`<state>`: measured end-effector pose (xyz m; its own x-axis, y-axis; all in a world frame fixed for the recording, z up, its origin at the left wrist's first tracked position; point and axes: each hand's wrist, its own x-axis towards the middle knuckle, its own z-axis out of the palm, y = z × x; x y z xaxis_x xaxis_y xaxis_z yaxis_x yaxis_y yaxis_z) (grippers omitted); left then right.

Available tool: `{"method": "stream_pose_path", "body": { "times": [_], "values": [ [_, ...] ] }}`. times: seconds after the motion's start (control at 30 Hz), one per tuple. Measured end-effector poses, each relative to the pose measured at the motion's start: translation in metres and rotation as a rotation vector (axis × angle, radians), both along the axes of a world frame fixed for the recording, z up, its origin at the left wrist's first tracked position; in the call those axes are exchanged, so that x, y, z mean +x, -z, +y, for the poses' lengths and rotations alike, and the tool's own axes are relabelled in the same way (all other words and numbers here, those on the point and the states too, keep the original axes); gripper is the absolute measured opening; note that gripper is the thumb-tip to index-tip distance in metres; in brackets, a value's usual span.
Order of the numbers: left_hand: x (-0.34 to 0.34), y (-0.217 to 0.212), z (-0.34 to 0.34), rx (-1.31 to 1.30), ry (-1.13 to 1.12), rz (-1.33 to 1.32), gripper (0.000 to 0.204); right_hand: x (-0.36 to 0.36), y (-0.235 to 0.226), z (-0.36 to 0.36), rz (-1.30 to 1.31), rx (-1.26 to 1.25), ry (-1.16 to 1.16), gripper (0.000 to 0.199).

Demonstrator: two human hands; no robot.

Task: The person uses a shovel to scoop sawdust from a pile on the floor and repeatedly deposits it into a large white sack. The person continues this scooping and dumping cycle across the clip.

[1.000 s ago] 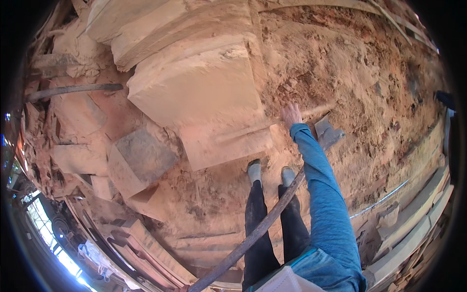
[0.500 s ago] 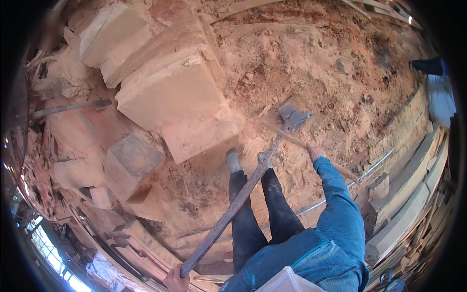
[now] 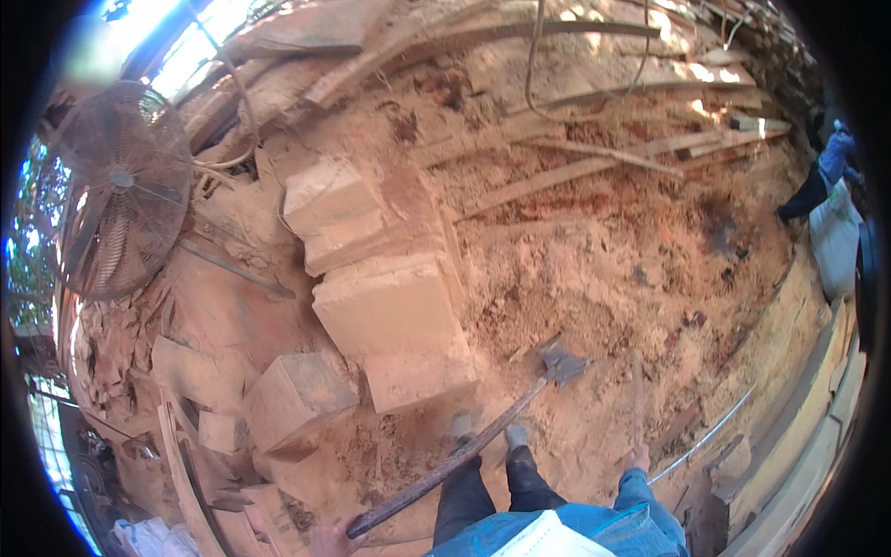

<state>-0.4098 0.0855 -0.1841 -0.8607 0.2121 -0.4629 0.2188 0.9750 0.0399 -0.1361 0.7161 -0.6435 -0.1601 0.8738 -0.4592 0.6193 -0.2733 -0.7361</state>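
- The left hand (image 3: 332, 538) is closed around the butt end of a long dark wooden handle (image 3: 445, 464) at the bottom edge of the picture; only part of the hand shows.
- The handle runs up and to the right past the person's two shoes (image 3: 487, 432) to an axe head (image 3: 561, 365), which rests on the sawdust-covered ground (image 3: 631, 269) just right of a big squared timber block (image 3: 399, 325).
- A second ago the right arm was stretched out toward the block with the fingers near its lower corner; now the right hand (image 3: 639, 458) hangs low by the person's side, well apart from the handle. Its fingers are too small to tell whether they are spread or curled, and nothing shows in it.
- Half a second ago the axe head already lay by the feet; it has kept about the same spot, so the tool is parked, not swinging.
- The view has tipped upward: a round cage fan (image 3: 116, 190) at the left, long planks (image 3: 594, 158) across the top and another person (image 3: 821, 176) bending at the far right now come into sight.
- My reading: the reach to the block is over and the axe is held one-handed at rest, blade down.
- A smaller cut block (image 3: 292, 399) sits left of the feet, untouched.
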Motion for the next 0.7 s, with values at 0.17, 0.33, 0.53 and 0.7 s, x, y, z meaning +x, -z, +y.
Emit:
{"method": "stream_pose_path", "body": {
  "times": [0.17,0.33,0.53,0.7],
  "values": [
    [-0.012,-0.021,0.010,0.136,0.025,0.209,0.048,0.045,-0.063,0.001,-0.386,0.391,0.080,0.027],
    [-0.029,-0.026,-0.006,0.186,0.022,0.188,0.046,-0.021,-0.103,-0.002,-0.270,0.036,0.045,0.040],
    [-0.055,-0.021,-0.033,0.260,0.072,0.236,0.049,-0.364,-0.230,-0.012,0.082,0.288,-0.562,0.038],
    [-0.082,-0.016,-0.045,0.318,0.120,0.311,0.049,-0.767,-0.634,-0.098,0.659,1.738,-0.699,0.063]
  ]
}}
